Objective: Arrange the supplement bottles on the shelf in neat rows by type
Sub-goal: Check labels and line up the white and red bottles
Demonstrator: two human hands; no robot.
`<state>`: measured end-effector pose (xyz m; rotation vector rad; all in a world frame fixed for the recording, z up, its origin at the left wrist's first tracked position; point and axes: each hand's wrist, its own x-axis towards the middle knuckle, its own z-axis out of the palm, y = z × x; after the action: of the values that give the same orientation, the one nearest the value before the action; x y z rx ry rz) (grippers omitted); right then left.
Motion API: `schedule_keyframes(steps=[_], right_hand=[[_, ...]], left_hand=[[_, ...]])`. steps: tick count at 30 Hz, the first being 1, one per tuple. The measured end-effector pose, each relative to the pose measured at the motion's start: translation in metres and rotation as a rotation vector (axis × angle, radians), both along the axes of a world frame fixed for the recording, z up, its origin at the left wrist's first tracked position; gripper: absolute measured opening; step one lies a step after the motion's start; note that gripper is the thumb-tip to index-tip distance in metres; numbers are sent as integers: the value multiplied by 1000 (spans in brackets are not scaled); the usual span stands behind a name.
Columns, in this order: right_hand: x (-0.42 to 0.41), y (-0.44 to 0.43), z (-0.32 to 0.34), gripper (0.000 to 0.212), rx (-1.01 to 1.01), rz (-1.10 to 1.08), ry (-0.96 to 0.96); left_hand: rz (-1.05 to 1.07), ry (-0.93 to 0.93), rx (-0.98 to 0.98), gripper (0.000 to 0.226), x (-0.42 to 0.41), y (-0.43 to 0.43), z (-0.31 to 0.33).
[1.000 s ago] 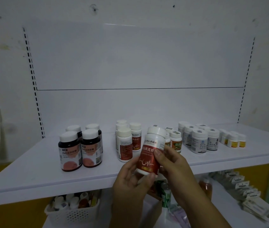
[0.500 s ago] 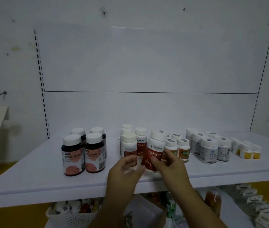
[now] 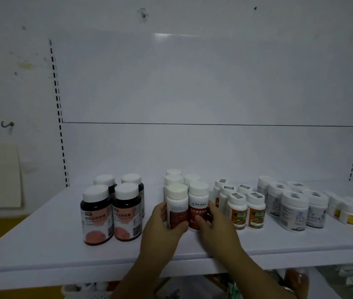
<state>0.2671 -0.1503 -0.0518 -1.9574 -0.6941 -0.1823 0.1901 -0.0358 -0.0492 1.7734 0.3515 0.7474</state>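
Standing upright near the front edge of the shelf, at its middle, the red-label bottle shows a white cap, white shoulder and a dark red band with pale characters. I see the right hand curled round it, thumb on the label. The left hand grips the brown-label bottle touching it, on the side toward the shelf's left end.
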Motion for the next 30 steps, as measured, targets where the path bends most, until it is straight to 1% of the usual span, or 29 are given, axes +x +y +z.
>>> schedule_keyframes(steps=[5,10,17,19,21,22,23,24,26,27,28,29,30], right_hand=[[-2,2,-4,42,-41,-44,-55],[-6,0,-4,46,3,-80,-78],[-23,-11,-6,45,211,-143,-93],[-33,-17,-6,38,258,-156,-182],[-46,-24,-4,26,313,-136,-285],[-52,-27,-2,21,351,-81,-240],[-59,-29,3,18,399,25,-99],[-66,-30,10,17,450,164,111],[-74,-31,18,27,565,426,542],[-78,-33,20,31,629,506,690],[-80,-34,21,33,680,556,780],[-83,-37,21,34,710,582,816],[-84,-38,20,34,723,583,810]], left_hand=[[26,35,27,57,0,0,-1],[29,37,59,56,-5,-3,-3],[-40,-7,6,53,-23,-12,7],[-43,-39,-22,52,-32,-14,12],[-55,-81,-69,49,-42,-14,20],[-78,-97,-94,46,-47,-15,24],[-119,-103,-115,42,-52,-17,29],[-163,-99,-126,39,-56,-18,33],[-224,-84,-122,37,-63,-23,36],[-235,-78,-107,38,-66,-25,38],[-233,-69,-76,40,-68,-27,39],[-224,-55,-29,41,-71,-29,41],[-211,-41,11,43,-73,-31,41]])
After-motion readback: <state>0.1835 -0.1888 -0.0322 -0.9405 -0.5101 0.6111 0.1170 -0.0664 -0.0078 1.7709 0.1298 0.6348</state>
